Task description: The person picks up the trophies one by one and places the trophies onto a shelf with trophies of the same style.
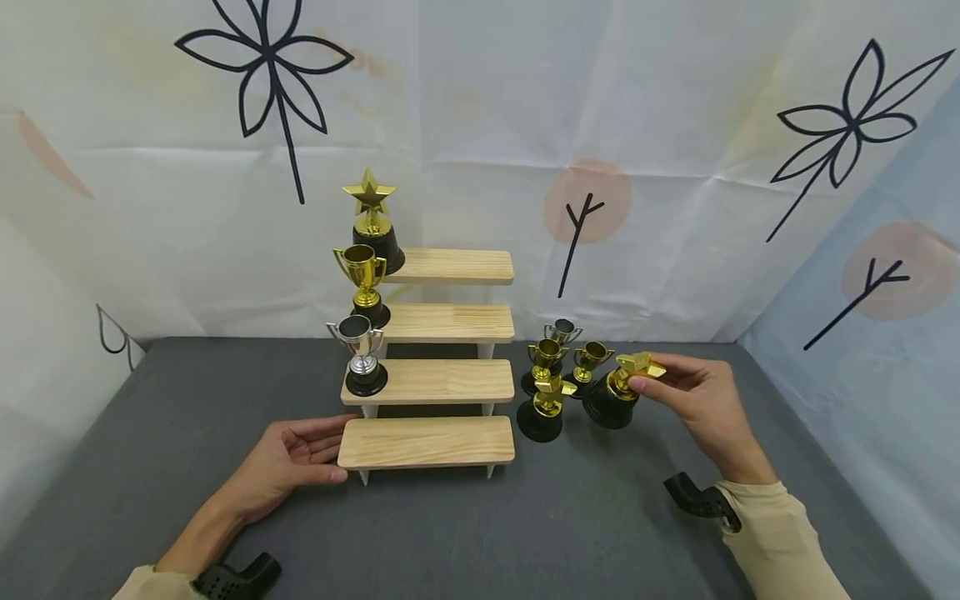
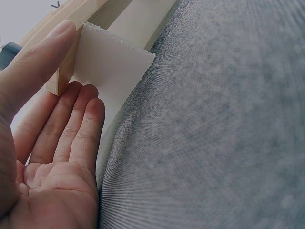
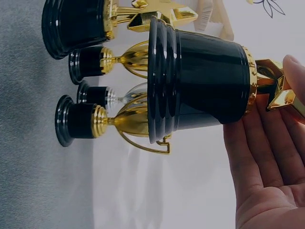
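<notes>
My right hand [image 1: 701, 400] pinches a gold star trophy [image 3: 205, 76] by its star, thumb on one side and fingers on the other. That trophy tilts, its black base raised off the table in the right wrist view. Beside it stand a second star trophy [image 1: 542, 412], two gold cup trophies [image 1: 542, 360] and a silver cup trophy [image 1: 562, 331]. My left hand [image 1: 296, 467] is at the left end of the wooden display stand's lowest step [image 1: 427, 442]. Its fingers [image 2: 78, 119] are nearly straight, tips right at the board's end, with the thumb along the board's other side.
On the stand's left side, a gold star trophy [image 1: 372, 221] tops the highest step, a gold cup trophy [image 1: 363, 279] the one below, and a silver cup trophy [image 1: 362, 354] the third. White supports [image 2: 114, 62] hold the boards above the grey tabletop [image 1: 420, 542]. A patterned cloth [image 1: 480, 100] hangs behind.
</notes>
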Demonstrator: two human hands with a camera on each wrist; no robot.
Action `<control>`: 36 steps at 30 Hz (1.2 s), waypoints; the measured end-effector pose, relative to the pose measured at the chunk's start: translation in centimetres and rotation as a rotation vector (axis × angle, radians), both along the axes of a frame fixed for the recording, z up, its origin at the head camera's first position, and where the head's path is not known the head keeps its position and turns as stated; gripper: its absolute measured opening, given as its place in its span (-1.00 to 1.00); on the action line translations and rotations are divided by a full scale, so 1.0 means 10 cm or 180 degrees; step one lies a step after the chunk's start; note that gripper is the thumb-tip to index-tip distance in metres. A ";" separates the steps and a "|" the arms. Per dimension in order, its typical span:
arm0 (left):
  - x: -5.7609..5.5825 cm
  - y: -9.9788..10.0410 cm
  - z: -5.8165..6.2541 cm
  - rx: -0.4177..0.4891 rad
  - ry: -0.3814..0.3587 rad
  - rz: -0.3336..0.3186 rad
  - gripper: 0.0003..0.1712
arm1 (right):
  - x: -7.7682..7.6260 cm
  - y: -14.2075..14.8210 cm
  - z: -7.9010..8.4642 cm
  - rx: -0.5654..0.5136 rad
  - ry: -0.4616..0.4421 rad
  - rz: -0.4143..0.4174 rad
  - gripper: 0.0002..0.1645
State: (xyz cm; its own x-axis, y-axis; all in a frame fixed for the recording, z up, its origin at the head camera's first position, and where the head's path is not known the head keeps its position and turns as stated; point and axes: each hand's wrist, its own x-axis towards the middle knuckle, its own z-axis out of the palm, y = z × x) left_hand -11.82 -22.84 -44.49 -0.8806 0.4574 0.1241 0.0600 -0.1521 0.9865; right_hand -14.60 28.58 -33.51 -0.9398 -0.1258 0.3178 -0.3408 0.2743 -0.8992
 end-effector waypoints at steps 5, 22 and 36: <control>0.00 0.01 0.01 0.0001 0.0066 -0.0015 -0.17 | 0.00 0.00 0.05 -0.0101 0.0031 -0.0007 -0.63; -0.01 0.01 0.02 -0.0026 0.0043 -0.0019 -0.17 | -0.06 -0.09 0.33 -0.0091 0.0089 0.0013 -0.66; -0.02 0.00 0.00 -0.0070 0.0011 0.0025 -0.15 | -0.13 -0.23 0.55 0.0028 0.0229 -0.0011 -0.66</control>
